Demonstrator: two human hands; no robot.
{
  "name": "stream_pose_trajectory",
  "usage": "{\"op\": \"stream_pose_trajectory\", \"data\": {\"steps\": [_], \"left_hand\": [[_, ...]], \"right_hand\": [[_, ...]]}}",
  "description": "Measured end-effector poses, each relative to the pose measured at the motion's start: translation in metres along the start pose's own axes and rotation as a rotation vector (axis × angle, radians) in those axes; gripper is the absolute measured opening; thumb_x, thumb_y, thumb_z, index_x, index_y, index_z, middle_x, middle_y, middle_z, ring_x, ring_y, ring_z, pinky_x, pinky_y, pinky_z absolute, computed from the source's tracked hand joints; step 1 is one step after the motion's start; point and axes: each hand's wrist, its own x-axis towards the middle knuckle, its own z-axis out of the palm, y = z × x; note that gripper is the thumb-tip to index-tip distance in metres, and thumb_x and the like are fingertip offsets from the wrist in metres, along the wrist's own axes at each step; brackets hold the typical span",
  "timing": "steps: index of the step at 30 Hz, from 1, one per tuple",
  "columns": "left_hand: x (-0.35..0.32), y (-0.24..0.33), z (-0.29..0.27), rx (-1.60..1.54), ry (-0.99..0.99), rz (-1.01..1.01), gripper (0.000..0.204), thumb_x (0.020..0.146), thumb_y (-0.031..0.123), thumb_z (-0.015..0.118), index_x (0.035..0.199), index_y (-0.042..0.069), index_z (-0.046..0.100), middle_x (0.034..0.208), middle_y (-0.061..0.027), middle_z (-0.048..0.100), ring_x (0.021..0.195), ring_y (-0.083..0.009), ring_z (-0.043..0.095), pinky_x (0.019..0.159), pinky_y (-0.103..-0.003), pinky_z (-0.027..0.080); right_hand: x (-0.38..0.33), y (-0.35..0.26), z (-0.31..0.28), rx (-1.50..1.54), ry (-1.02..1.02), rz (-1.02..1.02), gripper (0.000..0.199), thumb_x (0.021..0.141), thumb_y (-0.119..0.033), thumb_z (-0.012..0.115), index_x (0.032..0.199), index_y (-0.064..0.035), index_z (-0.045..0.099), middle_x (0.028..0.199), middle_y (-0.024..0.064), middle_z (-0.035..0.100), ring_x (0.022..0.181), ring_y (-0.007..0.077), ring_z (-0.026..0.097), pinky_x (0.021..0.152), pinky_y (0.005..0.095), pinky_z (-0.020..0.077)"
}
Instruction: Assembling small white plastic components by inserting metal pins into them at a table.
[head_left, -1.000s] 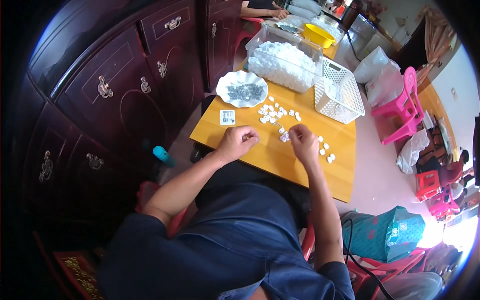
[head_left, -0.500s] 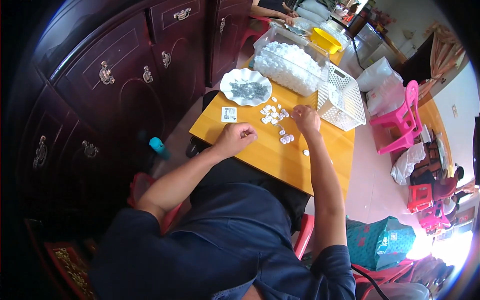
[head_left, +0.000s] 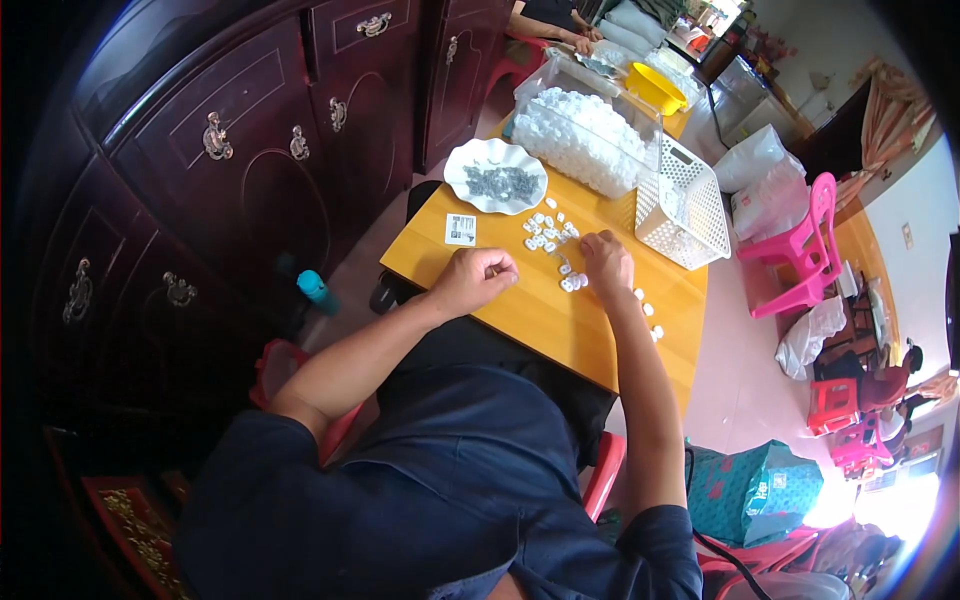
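Note:
Small white oval plastic pieces (head_left: 549,238) lie loosely grouped on the wooden table (head_left: 560,335), several of them showing a slot or holes. My left hand (head_left: 478,279) rests near the table's front edge, thumb and fingers curled together; whatever they hold is too small to make out. Over the right side of the group is my right hand (head_left: 608,262), its fingers bent together and pointing down, with the tips partly hidden. A few more white pieces (head_left: 648,309) lie beside my right wrist. Beyond my left hand stands a white scalloped plate (head_left: 463,160) with small dark grey parts (head_left: 503,183).
A clear bin (head_left: 655,150) heaped with white pieces (head_left: 580,130) stands at the back, beside a white perforated basket (head_left: 690,243). A printed card (head_left: 460,230) lies left. Dark cabinets (head_left: 240,150) line the left; a pink chair (head_left: 800,235) stands right. Another person's hand (head_left: 580,43) works far back.
My right hand has moved slightly nearer to me, and its forearm has shifted left, uncovering white pieces at the right. My left hand has barely moved.

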Motion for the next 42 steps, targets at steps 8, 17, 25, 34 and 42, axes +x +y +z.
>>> {"op": "stream_pose_trajectory", "data": {"steps": [8, 17, 25, 34, 42], "left_hand": [[-0.003, 0.002, 0.000, -0.006, -0.008, -0.012, 0.011, 0.091, 0.009, 0.069, 0.090, -0.002, 0.069, 0.077, -0.0034, 0.070, 0.070, -0.0057, 0.064, 0.063, -0.024, 0.051], [-0.006, -0.005, 0.008, -0.041, -0.014, -0.036, 0.010, 0.091, 0.008, 0.070, 0.091, -0.002, 0.070, 0.078, -0.0023, 0.069, 0.070, -0.0054, 0.063, 0.064, -0.023, 0.052], [-0.008, 0.006, 0.011, 0.023, -0.058, -0.009, 0.009, 0.091, 0.007, 0.071, 0.092, -0.002, 0.070, 0.077, 0.0000, 0.068, 0.069, -0.0033, 0.059, 0.064, -0.022, 0.050], [-0.016, 0.025, 0.019, -0.383, -0.353, -0.054, 0.008, 0.097, 0.008, 0.067, 0.101, 0.002, 0.068, 0.083, 0.0021, 0.063, 0.073, -0.0037, 0.055, 0.064, -0.021, 0.047], [-0.019, 0.023, 0.025, -0.428, -0.398, -0.146, 0.008, 0.099, 0.010, 0.065, 0.100, 0.002, 0.068, 0.087, -0.0010, 0.067, 0.071, -0.0054, 0.057, 0.062, -0.021, 0.047]], "right_hand": [[-0.017, -0.013, -0.019, 0.050, 0.041, -0.085, 0.012, 0.092, -0.017, 0.066, 0.100, -0.0117, 0.071, 0.101, 0.0120, 0.067, 0.097, 0.0343, 0.066, 0.083, 0.0444, 0.0537], [-0.056, -0.035, -0.060, 0.323, 0.255, -0.085, 0.011, 0.096, -0.011, 0.060, 0.093, -0.0015, 0.064, 0.088, 0.0162, 0.069, 0.076, 0.0351, 0.068, 0.068, 0.0423, 0.0537], [-0.102, -0.070, -0.065, 1.001, 0.007, 0.277, 0.012, 0.100, -0.012, 0.058, 0.101, -0.0007, 0.062, 0.081, 0.0043, 0.069, 0.062, 0.0098, 0.061, 0.057, 0.0245, 0.0489], [-0.119, -0.093, -0.039, 1.411, -0.134, 0.396, 0.017, 0.102, -0.019, 0.063, 0.110, -0.0041, 0.065, 0.086, 0.0025, 0.071, 0.066, 0.0075, 0.060, 0.060, 0.0219, 0.0469], [-0.129, -0.099, -0.033, 1.461, -0.235, 0.451, 0.026, 0.104, -0.026, 0.060, 0.108, -0.0031, 0.072, 0.084, -0.0008, 0.069, 0.069, 0.0061, 0.059, 0.064, 0.0210, 0.0486]]}}
